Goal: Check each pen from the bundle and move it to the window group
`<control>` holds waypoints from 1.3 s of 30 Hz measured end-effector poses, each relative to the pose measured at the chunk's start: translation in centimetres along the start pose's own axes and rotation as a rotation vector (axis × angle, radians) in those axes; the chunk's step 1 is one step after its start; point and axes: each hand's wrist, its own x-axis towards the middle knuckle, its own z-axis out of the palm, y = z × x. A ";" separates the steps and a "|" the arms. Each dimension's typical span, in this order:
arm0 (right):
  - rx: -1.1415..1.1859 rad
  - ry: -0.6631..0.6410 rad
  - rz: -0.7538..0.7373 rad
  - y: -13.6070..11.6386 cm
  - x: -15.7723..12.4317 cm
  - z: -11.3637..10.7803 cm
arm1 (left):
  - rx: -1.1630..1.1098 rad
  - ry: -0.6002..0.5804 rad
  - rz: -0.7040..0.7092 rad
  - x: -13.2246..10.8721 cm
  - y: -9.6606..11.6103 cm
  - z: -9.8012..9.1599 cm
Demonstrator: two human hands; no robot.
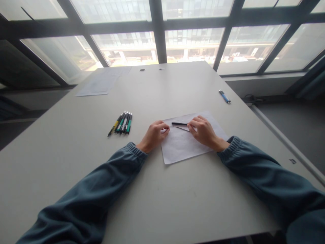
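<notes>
A white sheet of paper (185, 145) lies slightly turned on the table in front of me. My left hand (154, 135) rests at its left edge with the fingers curled and pinched; what they hold, if anything, is too small to name. On the sheet, my right hand (204, 133) is closed, its fingertips at the right end of a black pen barrel (179, 123). Just below the barrel, a thin pen refill (181, 128) lies with its tip pointing left and its other end running under my right hand.
Left of the paper, several pens (124, 122) lie side by side, mostly green and black, one yellow. Blue pens (224, 96) lie near the table's right edge. More paper sheets (98, 83) are at the far left of the white table (157, 203). Windows (124, 47) stand beyond.
</notes>
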 end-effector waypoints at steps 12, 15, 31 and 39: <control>0.021 0.049 0.039 0.1 0.0 0.0 | 0.049 0.013 -0.044 0.1 0.5 -0.3; 0.011 0.095 0.101 0.3 0.0 0.0 | 0.155 0.061 -0.050 0.2 0.6 -0.4; -0.151 0.066 0.262 0.5 -0.2 0.6 | 0.175 -0.008 -0.121 0.1 -0.6 0.0; -0.077 0.123 0.195 0.1 -0.1 -0.1 | 0.167 0.045 -0.088 0.2 0.0 -0.3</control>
